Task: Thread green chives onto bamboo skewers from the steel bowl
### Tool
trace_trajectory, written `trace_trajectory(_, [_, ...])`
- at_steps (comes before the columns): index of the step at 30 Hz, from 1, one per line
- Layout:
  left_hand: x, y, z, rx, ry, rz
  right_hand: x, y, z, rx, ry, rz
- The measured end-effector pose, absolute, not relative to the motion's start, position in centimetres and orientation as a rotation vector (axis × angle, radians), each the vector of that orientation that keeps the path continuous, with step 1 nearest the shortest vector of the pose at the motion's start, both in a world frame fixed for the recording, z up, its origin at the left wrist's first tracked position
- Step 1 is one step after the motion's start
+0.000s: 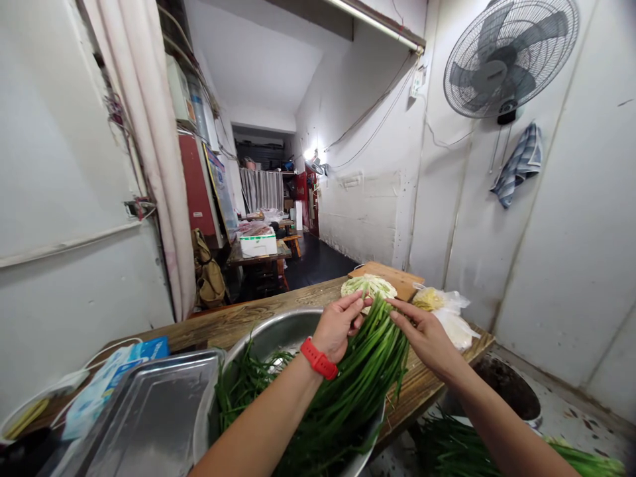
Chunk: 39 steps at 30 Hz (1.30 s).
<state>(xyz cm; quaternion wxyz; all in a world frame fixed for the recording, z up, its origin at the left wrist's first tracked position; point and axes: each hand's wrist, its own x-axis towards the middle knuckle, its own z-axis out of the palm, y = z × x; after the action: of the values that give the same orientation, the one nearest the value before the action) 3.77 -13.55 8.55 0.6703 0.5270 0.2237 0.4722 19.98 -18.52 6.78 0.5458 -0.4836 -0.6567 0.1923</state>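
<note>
Stem Ends Met the Fingertips

From my end of the head camera, I had the pale wall (362, 205) running down the room, with a fan (507, 66) mounted high on the right; below stretched the wooden table (199, 324), crossing in front of me at a slant.

The wide metal basin (271, 331) stood at the table's near side, with loose greens (243, 387) inside it; a metal tray (159, 397) lay just to its left; a wooden board (405, 278) rested near the far right corner, behind a pale heap (370, 285).

The long green bunch (377, 351) slanted across the basin's right side; its stem ends pointed up and away from me, between the two hands, and its leaves fanned down toward the basin and the table edge.

I had the left hand (340, 324) at the left of those stem ends, its thumb and fingers closed in a pinch on them; the right hand (422, 331) came in from the other side, its fingers extended and touching the top of the bunch; whether they gripped or merely rested there, I could not tell.

Plastic bags (454, 329) sat beyond the right hand; smallest was the red wristband (318, 358) on the left wrist.
</note>
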Motion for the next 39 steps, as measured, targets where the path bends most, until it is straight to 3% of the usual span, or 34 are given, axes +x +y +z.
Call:
trace_trajectory(17, [4.2, -12.7, 7.0, 1.677, 0.744, 1.202, 19.7, -18.2, 6.6, -1.196, -1.54, 0.393])
trace_trajectory(27, [3.1, -11.8, 9.6, 1.955, 0.652, 1.034, 20.3, -18.8, 8.8, -1.142, -1.744, 0.369])
trace_trajectory(32, [2.8, -11.3, 11.3, 1.804, 0.515, 0.966, 21.0, -18.5, 10.9, -1.196, -1.885, 0.309])
trace_trajectory(39, [2.0, -11.7, 15.6, 1.752, 0.374, 0.908, 20.0, -18.0, 14.8, -1.097, -1.605, 0.356])
